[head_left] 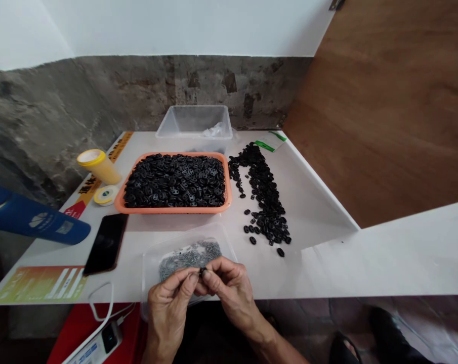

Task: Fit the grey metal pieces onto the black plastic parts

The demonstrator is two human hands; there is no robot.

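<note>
Worktop (320,275), white, one; basket (175,211), orange, heaped with black pieces (175,179), which a knock could send over the rim; tub (150,268), clear plastic, holding grey metal bits (191,255); near corner seemingly past the worktop's front edge, so a bumping wrist might tip it; a slackened pinch would likely drop the held item among the bits; left hand (170,303) and right hand (232,290), angled inward, fingertips meeting above the tub, each pinching with thumb and forefinger; small black piece (202,271), one, between those fingertips, partly hidden.
</note>
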